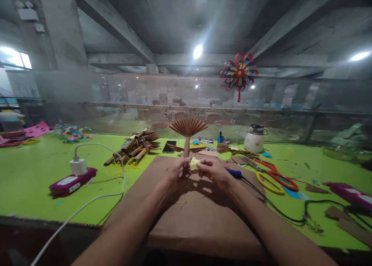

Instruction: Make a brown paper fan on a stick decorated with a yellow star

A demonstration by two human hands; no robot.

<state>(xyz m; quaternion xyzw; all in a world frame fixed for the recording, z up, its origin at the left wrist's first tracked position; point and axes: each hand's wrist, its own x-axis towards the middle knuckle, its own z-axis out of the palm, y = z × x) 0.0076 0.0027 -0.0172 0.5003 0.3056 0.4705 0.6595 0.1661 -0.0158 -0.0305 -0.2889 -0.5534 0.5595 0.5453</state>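
A pleated brown paper fan [188, 127] stands upright over the brown paper-covered board [180, 223], its rolled paper handle [186, 146] running down into my left hand [178, 171]. My left fingers are wrapped round the lower handle. Beside it, my right hand [214, 172] pinches a small pale-yellow paper piece [194, 164] against the handle, near my left fingertips. A thin yellow string [188, 199] hangs below my hands over the board. Close to my right hand lies a blue-handled tool [234, 173] with a black cord.
Scissors with red [283, 180] and yellow [269, 182] handles lie to the right. Rolled paper pieces [135, 147] are heaped at the back left. A purple power strip [72, 182] with a white charger sits left; a white bottle [254, 138] stands behind. Mesh [162, 91] borders the back.
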